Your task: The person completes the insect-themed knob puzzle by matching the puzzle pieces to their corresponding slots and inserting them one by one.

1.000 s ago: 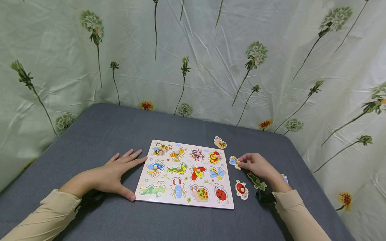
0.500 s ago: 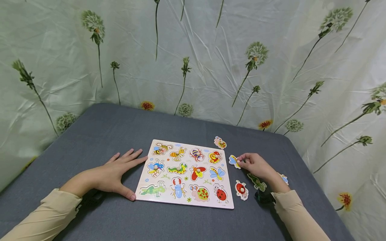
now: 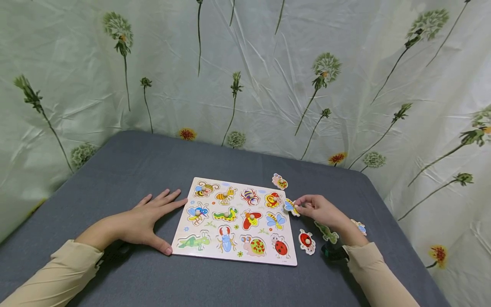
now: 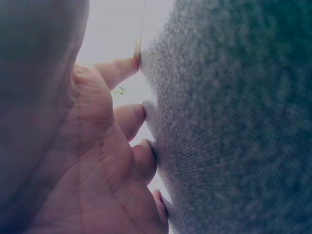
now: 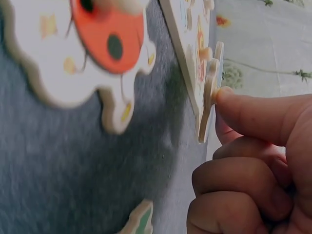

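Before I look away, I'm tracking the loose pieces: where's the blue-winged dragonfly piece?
In the head view, the right hand pinches the dragonfly piece at the right edge of the puzzle board, near its upper right corner.

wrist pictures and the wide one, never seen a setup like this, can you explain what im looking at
There is no machine here: these are a person's left hand and right hand. The wide picture comes from a head-worn camera looking forward and down. The two close ones come from a camera on each wrist. On the gray table lies an insect puzzle board, with some knobbed pieces set in it. The left hand rests spread at the board's left edge. The right hand pinches a blue-winged piece over the board's right edge. Loose about the board's right side are a snail piece, a ladybug piece, a green piece and a blue piece.
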{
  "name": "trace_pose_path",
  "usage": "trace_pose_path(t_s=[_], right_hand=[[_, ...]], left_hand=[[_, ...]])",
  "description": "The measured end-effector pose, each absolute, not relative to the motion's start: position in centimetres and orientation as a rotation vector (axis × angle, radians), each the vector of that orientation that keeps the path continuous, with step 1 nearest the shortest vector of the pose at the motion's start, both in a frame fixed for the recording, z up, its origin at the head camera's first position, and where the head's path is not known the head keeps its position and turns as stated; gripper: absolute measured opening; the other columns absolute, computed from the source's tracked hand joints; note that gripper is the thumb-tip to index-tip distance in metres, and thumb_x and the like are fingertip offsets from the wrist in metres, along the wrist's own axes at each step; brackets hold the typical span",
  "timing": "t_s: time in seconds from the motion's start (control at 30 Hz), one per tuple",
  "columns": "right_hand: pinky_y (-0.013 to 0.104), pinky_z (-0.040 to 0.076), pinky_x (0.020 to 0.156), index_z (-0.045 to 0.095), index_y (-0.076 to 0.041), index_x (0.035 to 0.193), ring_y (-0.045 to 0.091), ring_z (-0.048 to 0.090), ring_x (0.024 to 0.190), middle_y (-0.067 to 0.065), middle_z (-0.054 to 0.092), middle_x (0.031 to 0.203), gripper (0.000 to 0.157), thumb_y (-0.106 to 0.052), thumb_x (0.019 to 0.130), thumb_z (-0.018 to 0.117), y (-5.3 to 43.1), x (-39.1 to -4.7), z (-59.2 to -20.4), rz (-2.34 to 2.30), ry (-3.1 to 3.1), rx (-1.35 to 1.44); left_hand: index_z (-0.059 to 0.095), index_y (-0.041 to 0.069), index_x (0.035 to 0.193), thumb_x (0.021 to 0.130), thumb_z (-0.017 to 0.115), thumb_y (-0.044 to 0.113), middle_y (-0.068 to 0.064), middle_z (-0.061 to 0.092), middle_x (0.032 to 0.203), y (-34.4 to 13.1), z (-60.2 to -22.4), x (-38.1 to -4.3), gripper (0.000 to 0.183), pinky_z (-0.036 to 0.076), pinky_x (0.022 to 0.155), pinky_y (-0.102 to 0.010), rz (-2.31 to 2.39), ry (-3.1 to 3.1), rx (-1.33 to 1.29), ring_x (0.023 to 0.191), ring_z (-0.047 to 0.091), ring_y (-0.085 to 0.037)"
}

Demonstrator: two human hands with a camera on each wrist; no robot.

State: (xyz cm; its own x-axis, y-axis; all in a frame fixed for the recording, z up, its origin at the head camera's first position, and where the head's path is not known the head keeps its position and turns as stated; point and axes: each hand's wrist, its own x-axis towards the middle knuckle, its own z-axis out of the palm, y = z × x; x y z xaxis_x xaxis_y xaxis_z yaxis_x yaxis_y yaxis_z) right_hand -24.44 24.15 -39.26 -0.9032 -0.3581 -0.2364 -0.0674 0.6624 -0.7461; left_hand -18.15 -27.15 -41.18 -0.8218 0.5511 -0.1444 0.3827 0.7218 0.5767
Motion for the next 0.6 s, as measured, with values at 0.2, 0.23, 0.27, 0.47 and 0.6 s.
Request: trace_pose_path(t_s=[0.2,0.23,0.27,0.47,0.6], right_hand=[[0.023,0.031,0.052,0.066,0.007,0.127,0.005,0.03,0.052,-0.006,0.037,0.067,0.029,-0.014,0.108,0.064,23.3,-24.0,-39.2,-1.116,2.481,-0.342],[0.023,0.03,0.052,0.066,0.007,0.127,0.006,0.029,0.052,-0.006,0.037,0.067,0.029,-0.014,0.108,0.064,23.2,-23.9,-39.2,-1.119,2.473,-0.351],[0.024,0.03,0.052,0.066,0.008,0.127,0.006,0.029,0.052,-0.006,0.036,0.067,0.029,-0.014,0.107,0.064,23.1,-23.8,-39.2,-1.122,2.464,-0.361],[0.025,0.031,0.053,0.068,0.006,0.123,0.007,0.03,0.053,-0.006,0.036,0.066,0.027,-0.016,0.107,0.066,22.2,-23.6,-39.1,-1.08,2.445,-0.449],[0.024,0.031,0.054,0.069,0.004,0.121,0.006,0.03,0.053,-0.007,0.036,0.066,0.026,-0.018,0.107,0.067,21.6,-23.4,-39.1,-1.047,2.442,-0.5]], left_hand=[[0.03,0.022,0.172,0.069,0.093,0.068,-0.019,0.01,0.181,-27.1,-41.2,-18.2,0.129,-0.001,0.12,-0.084,0.778,2.621,0.731,0.165,0.003,-0.055],[0.03,0.022,0.172,0.069,0.093,0.068,-0.019,0.01,0.181,-27.1,-41.2,-18.2,0.129,-0.001,0.12,-0.084,0.777,2.622,0.732,0.165,0.003,-0.055],[0.03,0.022,0.172,0.069,0.093,0.068,-0.019,0.01,0.181,-27.1,-41.2,-18.2,0.129,-0.001,0.12,-0.084,0.777,2.622,0.732,0.165,0.003,-0.055],[0.03,0.022,0.172,0.069,0.093,0.069,-0.019,0.01,0.181,-27.1,-41.2,-18.2,0.129,-0.001,0.12,-0.084,0.775,2.623,0.738,0.165,0.003,-0.055],[0.03,0.023,0.172,0.07,0.093,0.068,-0.019,0.01,0.182,-27.2,-41.3,-18.2,0.129,-0.001,0.12,-0.084,0.78,2.622,0.738,0.165,0.002,-0.055]])
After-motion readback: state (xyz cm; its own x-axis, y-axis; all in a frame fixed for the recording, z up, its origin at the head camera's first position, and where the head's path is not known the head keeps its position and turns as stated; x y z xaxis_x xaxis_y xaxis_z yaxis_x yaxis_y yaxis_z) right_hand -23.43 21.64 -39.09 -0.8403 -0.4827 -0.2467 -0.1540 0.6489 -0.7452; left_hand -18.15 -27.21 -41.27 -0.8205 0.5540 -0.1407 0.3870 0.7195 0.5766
